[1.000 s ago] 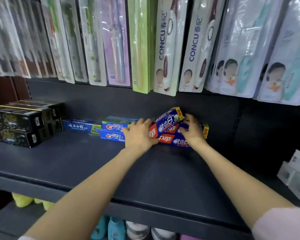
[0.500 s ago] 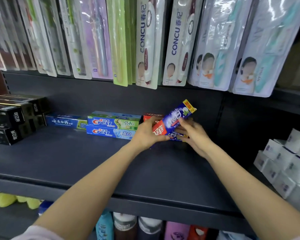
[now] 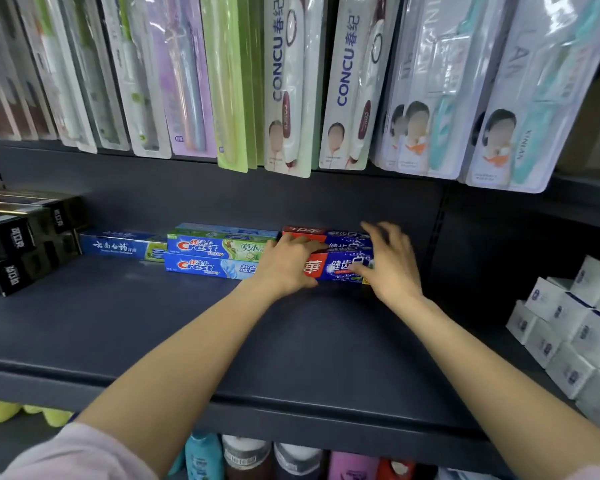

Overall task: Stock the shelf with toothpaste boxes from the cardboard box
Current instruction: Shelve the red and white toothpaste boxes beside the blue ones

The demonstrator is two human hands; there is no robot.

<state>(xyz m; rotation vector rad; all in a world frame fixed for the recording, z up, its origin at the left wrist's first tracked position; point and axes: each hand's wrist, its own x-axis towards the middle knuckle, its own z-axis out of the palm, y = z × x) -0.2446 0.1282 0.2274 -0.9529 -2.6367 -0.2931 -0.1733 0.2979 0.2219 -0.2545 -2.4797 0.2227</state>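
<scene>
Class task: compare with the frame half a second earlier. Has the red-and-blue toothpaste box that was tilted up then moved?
Yes. The red-and-blue box has come down level onto the shelf, in line with the Crest boxes on its left.

I am reaching both bare forearms far forward, my left hand [image 3: 286,263] lying palm down with fingers bent lightly, my right hand [image 3: 390,259] just to its right, fingers spread and blurred, wrists near together
</scene>
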